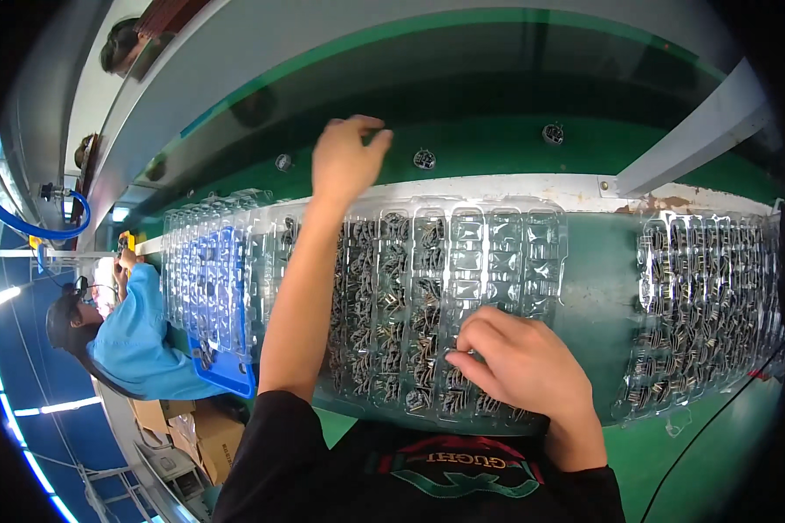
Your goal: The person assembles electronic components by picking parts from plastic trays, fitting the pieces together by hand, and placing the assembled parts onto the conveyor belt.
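Observation:
My left hand reaches over the green conveyor belt, its thumb and forefinger apart, with nothing seen between them. Nearest to it on the belt are two round metal parts, one to its right and one to its left. Below, my right hand hovers over the clear plastic tray, thumb and fingertips pinched together. A small dark metal part shows at those fingertips, partly hidden. Many grey metal parts fill the tray's left and near pockets; the upper right pockets hold none.
A third round part lies on the belt, near a grey metal post. Another filled clear tray stands at right. Stacked clear trays and a blue bin are at left, beside a co-worker in blue.

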The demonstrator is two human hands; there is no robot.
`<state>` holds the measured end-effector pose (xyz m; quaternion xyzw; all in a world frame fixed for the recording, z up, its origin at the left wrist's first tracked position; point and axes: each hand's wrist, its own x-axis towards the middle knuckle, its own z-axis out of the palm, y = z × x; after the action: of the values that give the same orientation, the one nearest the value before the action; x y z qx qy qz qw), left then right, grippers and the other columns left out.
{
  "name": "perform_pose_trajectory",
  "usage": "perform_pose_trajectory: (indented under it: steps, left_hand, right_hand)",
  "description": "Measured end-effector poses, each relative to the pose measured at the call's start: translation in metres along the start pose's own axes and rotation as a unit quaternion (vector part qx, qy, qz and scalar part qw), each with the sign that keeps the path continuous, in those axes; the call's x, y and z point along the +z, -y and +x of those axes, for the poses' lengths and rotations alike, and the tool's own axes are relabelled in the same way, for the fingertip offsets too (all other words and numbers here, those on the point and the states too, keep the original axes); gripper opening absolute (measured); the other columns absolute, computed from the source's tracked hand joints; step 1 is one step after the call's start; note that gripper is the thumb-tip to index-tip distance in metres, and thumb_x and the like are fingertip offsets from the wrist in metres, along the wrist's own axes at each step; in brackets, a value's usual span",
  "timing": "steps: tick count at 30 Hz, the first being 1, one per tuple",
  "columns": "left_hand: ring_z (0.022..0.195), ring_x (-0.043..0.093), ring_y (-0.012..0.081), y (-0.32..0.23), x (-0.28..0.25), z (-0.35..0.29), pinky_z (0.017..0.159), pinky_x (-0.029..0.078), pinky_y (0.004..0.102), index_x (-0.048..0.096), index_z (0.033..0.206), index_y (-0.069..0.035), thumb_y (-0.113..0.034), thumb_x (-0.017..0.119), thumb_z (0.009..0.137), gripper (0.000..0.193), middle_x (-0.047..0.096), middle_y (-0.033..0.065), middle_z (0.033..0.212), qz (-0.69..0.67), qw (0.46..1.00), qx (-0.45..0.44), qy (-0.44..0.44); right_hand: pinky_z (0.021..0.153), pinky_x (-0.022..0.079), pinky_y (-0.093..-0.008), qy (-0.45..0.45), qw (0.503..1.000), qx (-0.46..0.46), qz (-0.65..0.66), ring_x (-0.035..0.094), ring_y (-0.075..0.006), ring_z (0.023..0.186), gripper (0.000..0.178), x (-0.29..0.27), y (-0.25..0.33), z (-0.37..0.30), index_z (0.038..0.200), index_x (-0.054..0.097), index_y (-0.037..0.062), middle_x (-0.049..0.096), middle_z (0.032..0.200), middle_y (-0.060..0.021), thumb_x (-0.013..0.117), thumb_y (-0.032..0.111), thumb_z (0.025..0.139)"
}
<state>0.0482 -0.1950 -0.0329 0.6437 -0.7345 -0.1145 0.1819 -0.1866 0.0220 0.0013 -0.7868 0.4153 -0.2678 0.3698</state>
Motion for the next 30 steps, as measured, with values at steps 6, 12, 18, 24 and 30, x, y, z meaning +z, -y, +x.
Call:
perform_pose_trajectory:
  steps: [6, 12, 18, 24, 30]
  left_hand:
    - [0.103, 0.066, 0.0357, 0.065, -0.012, 0.02, 0.091, 0.05, 0.04, 0.069, 0.117, -0.003, -0.028, 0.073, 0.081, 0.044, 0.068, 0.0204, 0.11, 0.112, 0.993, 0.02, -0.015]
    - [0.087, 0.068, 0.0157, -0.017, -0.03, -0.027, 0.081, 0.052, 0.029, 0.066, 0.119, 0.004, -0.007, 0.076, 0.077, 0.044, 0.071, 0.013, 0.1, -0.277, 0.96, -0.033, 0.032]
    - [0.094, 0.07, 0.0242, -0.086, -0.039, -0.142, 0.088, 0.059, 0.0364, 0.06, 0.124, 0.007, -0.002, 0.058, 0.095, 0.03, 0.067, 0.015, 0.108, -0.685, 0.68, -0.203, 0.163]
    - [0.108, 0.064, 0.021, -0.089, -0.029, -0.18, 0.097, 0.055, 0.0378, 0.052, 0.134, 0.004, 0.0, 0.055, 0.096, 0.038, 0.064, 0.0125, 0.115, -0.825, 0.484, -0.198, 0.215]
    - [0.115, 0.061, 0.0229, -0.089, -0.014, -0.185, 0.101, 0.051, 0.0385, 0.055, 0.129, 0.003, 0.007, 0.064, 0.088, 0.042, 0.063, 0.0165, 0.121, -0.84, 0.473, -0.159, 0.211]
  right_hand:
    - [0.063, 0.053, -0.0302, -0.057, 0.981, 0.023, 0.182, 0.066, -0.0217, 0.077, 0.018, -0.008, 0.009, 0.007, 0.08, 0.06, 0.0033, 0.066, 0.099, -0.009, 0.076, 0.01, 0.082]
    - [0.065, 0.055, -0.0282, -0.191, 0.953, -0.036, 0.232, 0.066, -0.018, 0.082, 0.017, -0.018, -0.005, 0.008, 0.097, 0.07, -0.002, 0.065, 0.103, -0.0103, 0.075, 0.003, 0.081]
    - [0.069, 0.055, -0.0254, -0.33, 0.871, 0.009, 0.364, 0.065, -0.0161, 0.082, 0.024, 0.004, -0.006, 0.009, 0.099, 0.07, -0.0038, 0.064, 0.103, -0.0149, 0.076, -0.009, 0.076]
    - [0.064, 0.05, -0.0248, -0.325, 0.911, 0.015, 0.255, 0.064, -0.015, 0.08, 0.022, -0.001, -0.004, 0.006, 0.095, 0.072, -0.003, 0.064, 0.097, -0.0127, 0.076, -0.01, 0.074]
    - [0.06, 0.047, -0.0261, -0.342, 0.924, 0.014, 0.172, 0.06, -0.0149, 0.07, 0.021, -0.01, 0.001, 0.008, 0.093, 0.074, -0.0015, 0.066, 0.087, -0.0107, 0.078, -0.006, 0.074]
